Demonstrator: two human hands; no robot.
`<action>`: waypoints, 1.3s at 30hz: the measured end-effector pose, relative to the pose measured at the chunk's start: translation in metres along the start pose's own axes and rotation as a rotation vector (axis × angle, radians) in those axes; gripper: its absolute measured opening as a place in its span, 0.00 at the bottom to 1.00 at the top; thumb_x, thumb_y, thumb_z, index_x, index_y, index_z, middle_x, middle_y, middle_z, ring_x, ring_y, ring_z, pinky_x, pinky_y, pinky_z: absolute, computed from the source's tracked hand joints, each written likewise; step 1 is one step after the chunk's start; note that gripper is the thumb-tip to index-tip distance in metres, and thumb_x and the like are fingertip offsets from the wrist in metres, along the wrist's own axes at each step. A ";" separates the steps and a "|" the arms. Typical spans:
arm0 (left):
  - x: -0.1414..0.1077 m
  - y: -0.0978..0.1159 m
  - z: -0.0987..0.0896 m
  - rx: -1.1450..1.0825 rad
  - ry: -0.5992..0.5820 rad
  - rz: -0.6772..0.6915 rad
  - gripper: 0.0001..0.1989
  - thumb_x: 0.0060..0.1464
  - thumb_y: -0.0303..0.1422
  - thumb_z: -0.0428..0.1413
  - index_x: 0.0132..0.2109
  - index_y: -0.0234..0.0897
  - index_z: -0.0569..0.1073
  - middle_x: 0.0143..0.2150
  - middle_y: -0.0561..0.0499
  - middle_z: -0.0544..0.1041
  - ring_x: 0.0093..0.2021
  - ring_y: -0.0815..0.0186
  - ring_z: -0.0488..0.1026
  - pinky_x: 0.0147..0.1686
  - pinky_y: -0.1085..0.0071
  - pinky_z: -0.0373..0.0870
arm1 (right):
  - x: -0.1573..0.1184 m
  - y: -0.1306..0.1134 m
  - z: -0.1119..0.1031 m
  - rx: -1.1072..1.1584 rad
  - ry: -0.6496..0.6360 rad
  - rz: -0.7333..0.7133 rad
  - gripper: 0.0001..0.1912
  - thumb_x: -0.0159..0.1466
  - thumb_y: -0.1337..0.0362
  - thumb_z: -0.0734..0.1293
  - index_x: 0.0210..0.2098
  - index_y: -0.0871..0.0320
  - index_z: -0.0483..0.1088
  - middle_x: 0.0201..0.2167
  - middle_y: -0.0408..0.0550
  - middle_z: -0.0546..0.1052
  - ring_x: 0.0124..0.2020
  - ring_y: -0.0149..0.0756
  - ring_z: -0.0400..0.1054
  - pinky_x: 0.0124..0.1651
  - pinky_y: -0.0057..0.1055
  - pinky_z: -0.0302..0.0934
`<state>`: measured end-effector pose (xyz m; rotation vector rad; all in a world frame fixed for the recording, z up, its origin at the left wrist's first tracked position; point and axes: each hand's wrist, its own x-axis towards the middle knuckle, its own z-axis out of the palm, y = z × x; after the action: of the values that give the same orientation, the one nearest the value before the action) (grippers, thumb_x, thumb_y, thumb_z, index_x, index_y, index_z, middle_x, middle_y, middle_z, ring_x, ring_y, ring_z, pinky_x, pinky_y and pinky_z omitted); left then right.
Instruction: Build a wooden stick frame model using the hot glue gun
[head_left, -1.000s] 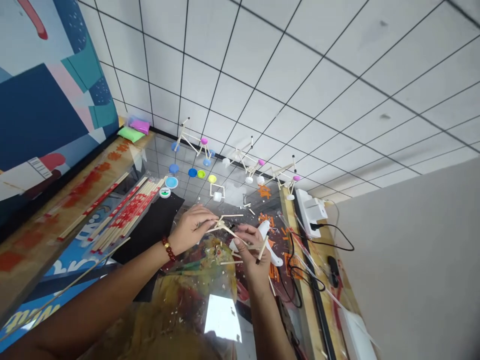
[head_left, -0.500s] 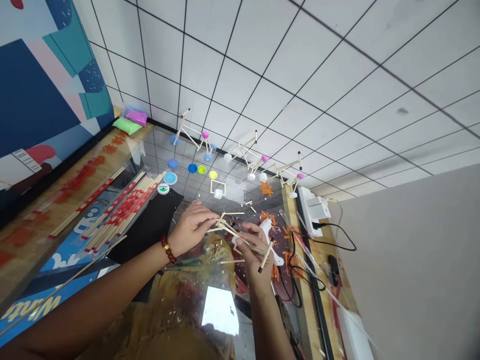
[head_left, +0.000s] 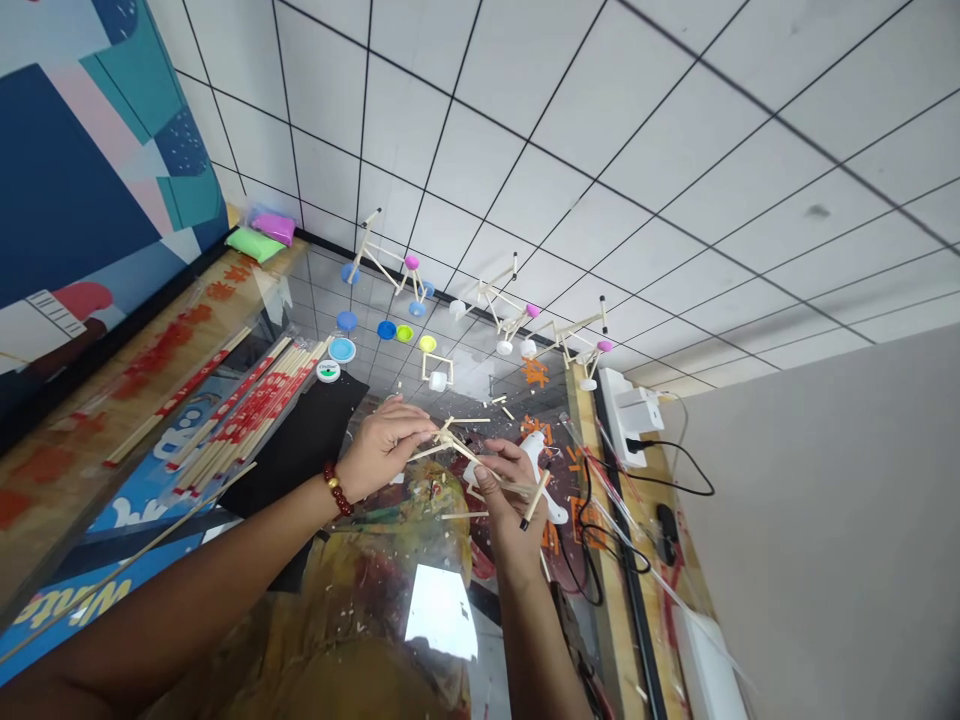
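My left hand (head_left: 384, 447) pinches one end of a small model frame (head_left: 462, 450) built from pale wooden sticks, with thumb and fingers closed at its joint. Fingers curled around its other end, my right hand (head_left: 512, 497) holds the same frame near a crossbar (head_left: 535, 500) with a black tip. Thin sticks branch out from the joint beside my left fingertips. Just right of my right hand lies a white glue gun (head_left: 533, 452), partly hidden by the fingers. A loose stick (head_left: 464, 515) lies below the frame.
Three stick tricycle models (head_left: 491, 298) with cap wheels stand along the tiled wall. Bottle caps (head_left: 342, 349) and a square stick piece (head_left: 439, 372) lie in front. Bundled chopsticks (head_left: 259, 410) are at left, beside black sheet (head_left: 315, 430). A power strip (head_left: 619, 410) and cables run along the right.
The frame has tilted slightly between my hands, and my left fingers have shifted a little at the joint. Both hands keep their hold.
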<state>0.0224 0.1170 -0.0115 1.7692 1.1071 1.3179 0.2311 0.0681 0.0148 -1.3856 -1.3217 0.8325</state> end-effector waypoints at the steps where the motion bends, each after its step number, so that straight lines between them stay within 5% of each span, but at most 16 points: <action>1: 0.000 0.000 0.000 0.005 -0.003 -0.002 0.09 0.63 0.34 0.56 0.41 0.44 0.82 0.41 0.48 0.84 0.47 0.59 0.80 0.64 0.52 0.62 | 0.000 0.000 0.000 0.004 -0.003 0.000 0.06 0.61 0.56 0.74 0.35 0.49 0.82 0.50 0.51 0.74 0.52 0.48 0.70 0.52 0.46 0.67; 5: 0.000 0.001 -0.001 0.027 0.000 0.022 0.09 0.62 0.34 0.58 0.47 0.44 0.81 0.46 0.47 0.84 0.51 0.58 0.79 0.66 0.52 0.60 | 0.000 -0.002 -0.001 0.010 -0.013 -0.011 0.06 0.62 0.57 0.73 0.36 0.50 0.81 0.49 0.51 0.75 0.51 0.46 0.71 0.50 0.43 0.68; 14: 0.000 -0.004 -0.002 0.129 -0.005 0.175 0.11 0.63 0.27 0.54 0.43 0.43 0.81 0.41 0.50 0.85 0.49 0.61 0.79 0.66 0.50 0.59 | 0.001 0.000 0.000 0.010 -0.018 -0.094 0.04 0.63 0.61 0.72 0.37 0.51 0.81 0.48 0.49 0.75 0.51 0.43 0.70 0.54 0.44 0.66; 25: 0.000 -0.001 -0.004 0.090 0.006 0.135 0.10 0.64 0.31 0.55 0.47 0.41 0.81 0.46 0.47 0.84 0.53 0.60 0.79 0.67 0.50 0.59 | -0.001 -0.002 0.003 0.030 0.006 -0.073 0.05 0.63 0.59 0.73 0.37 0.52 0.80 0.49 0.49 0.75 0.51 0.43 0.71 0.55 0.45 0.65; 32: -0.004 0.006 -0.013 0.090 -0.024 0.166 0.23 0.53 0.38 0.67 0.56 0.39 0.77 0.53 0.42 0.81 0.55 0.56 0.78 0.68 0.49 0.60 | 0.000 -0.007 0.002 0.013 -0.013 -0.089 0.07 0.61 0.59 0.74 0.39 0.53 0.79 0.52 0.51 0.75 0.54 0.46 0.71 0.58 0.47 0.64; 39: -0.004 0.000 -0.013 0.099 -0.065 0.157 0.15 0.54 0.34 0.66 0.49 0.40 0.81 0.47 0.44 0.84 0.51 0.56 0.80 0.66 0.49 0.63 | 0.005 -0.004 -0.007 0.008 -0.061 -0.085 0.06 0.63 0.58 0.72 0.37 0.53 0.79 0.56 0.51 0.74 0.57 0.47 0.69 0.60 0.48 0.63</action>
<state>0.0097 0.1136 -0.0095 1.9926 1.0302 1.3059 0.2371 0.0713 0.0211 -1.2977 -1.4124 0.8279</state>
